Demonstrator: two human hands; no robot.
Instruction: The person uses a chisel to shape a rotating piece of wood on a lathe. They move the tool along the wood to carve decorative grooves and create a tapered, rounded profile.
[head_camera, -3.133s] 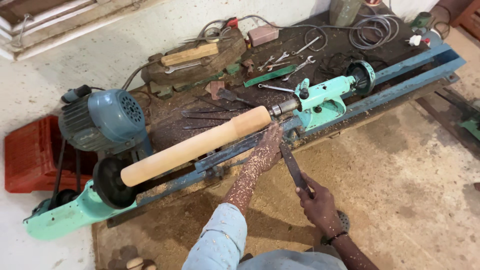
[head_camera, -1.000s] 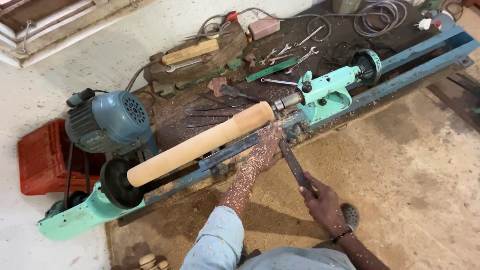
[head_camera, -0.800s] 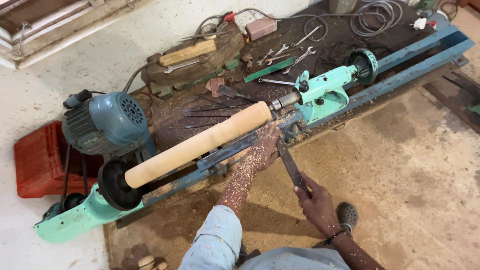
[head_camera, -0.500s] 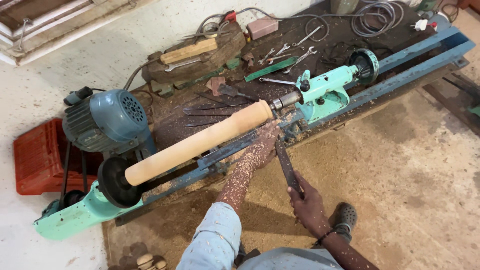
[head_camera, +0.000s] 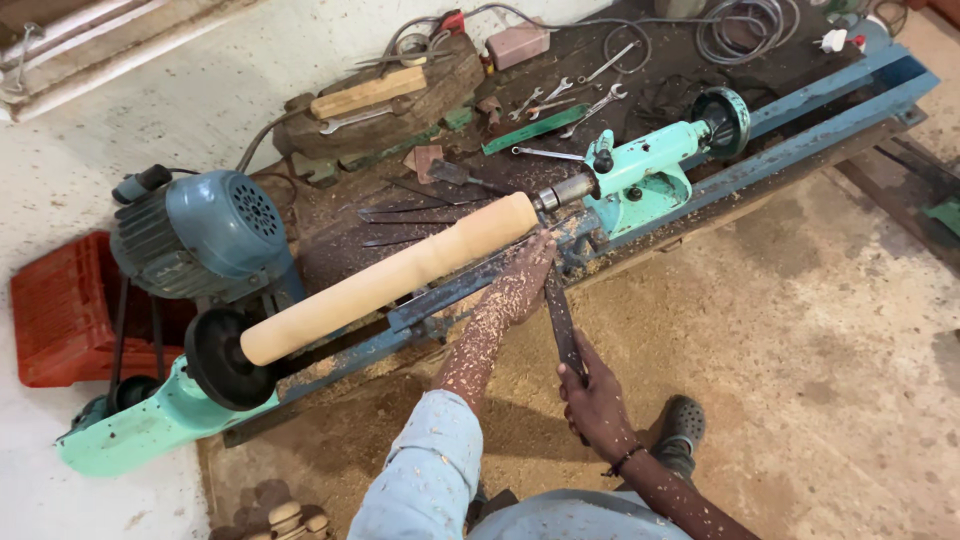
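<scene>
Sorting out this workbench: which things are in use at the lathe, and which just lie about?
In use: left hand, right hand, chisel, wooden blank, tool rest, tailstock.
Lying about: spanners, wood block, cable coil, red crate.

Sawdust-strewn concrete floor (head_camera: 800, 330); whitewashed wall (head_camera: 190, 110) behind; red plastic crate (head_camera: 55, 310) at left; daylight.

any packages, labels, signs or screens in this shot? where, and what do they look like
No screens, signs or readable labels show.
Box-like items only:
Pink box: small rectangular block at the top of the bench, beside the cables; unclear whether it is a package.
Red crate: ribbed plastic, on the floor at far left, behind the blue motor.
Neither of the hands touches these.
</scene>
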